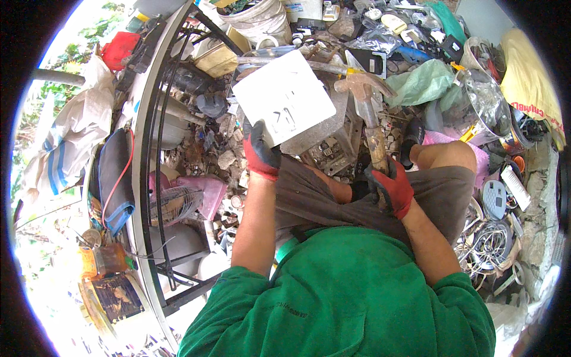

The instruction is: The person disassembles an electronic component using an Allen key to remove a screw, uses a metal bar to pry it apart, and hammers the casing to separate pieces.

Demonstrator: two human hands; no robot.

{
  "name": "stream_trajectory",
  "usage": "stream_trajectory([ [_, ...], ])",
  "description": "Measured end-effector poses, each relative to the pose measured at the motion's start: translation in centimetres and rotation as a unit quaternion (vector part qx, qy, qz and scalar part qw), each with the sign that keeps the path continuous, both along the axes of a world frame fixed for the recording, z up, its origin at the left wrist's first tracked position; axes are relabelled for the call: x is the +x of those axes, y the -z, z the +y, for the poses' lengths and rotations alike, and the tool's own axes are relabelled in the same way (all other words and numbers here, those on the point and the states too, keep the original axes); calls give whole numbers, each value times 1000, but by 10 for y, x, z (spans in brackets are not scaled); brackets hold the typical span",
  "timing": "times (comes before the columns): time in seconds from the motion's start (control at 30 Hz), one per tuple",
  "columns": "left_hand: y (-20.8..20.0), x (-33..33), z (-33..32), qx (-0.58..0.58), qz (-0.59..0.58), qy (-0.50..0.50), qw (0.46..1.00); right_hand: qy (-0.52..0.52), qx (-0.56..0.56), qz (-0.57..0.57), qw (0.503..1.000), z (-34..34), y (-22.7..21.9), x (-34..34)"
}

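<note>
In my gloved left hand (262,153) I hold a white, square, flat panel (285,83) by its near left corner. A few dark slots and small raised details show on the panel's face. It is tilted over a grey block (324,135), and I cannot tell whether the two touch. My right hand (394,189), in a red and black glove, is wrapped round the wooden handle of a claw hammer (375,143). The hammer's rusty head points away from me, just right of the panel. Both hands are above my lap.
A black metal frame (148,178) runs along my left side. Far ahead stands a white bucket (259,24) among scrap electronics. At right are a green plastic bag (421,83), a clear bin (485,110) and coiled white cables (489,245). Rubble (226,159) lies below.
</note>
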State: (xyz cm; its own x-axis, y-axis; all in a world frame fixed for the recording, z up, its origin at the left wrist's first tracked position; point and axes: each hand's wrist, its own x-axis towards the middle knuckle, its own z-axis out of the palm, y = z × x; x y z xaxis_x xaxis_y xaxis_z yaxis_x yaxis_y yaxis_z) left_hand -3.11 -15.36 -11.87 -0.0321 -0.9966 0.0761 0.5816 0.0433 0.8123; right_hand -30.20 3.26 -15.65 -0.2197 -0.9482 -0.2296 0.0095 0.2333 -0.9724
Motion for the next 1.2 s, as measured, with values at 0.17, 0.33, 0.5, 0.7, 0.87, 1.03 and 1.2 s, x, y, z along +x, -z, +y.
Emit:
stream_trajectory([
  [0.17,31,-6,-8,-30,-93,-75,992,13,11,7,1000,0,-19,5],
  [0.33,58,-22,-16,-17,-51,-78,995,1,22,22,1000,1,-21,6],
  [0.5,127,-16,-28,64,-318,-154,933,-47,18,36,998,-4,-13,9],
  [0.7,92,-36,17,125,-475,-116,863,-39,70,175,981,0,22,4],
  [0.87,83,15,-12,-68,-662,-159,730,-89,97,168,977,-15,-3,23],
  [1.03,91,14,-54,-69,-794,-157,584,-105,97,265,954,-39,28,36],
  [1.2,109,2,-54,-39,-812,-129,568,-150,155,236,947,-64,43,32],
])
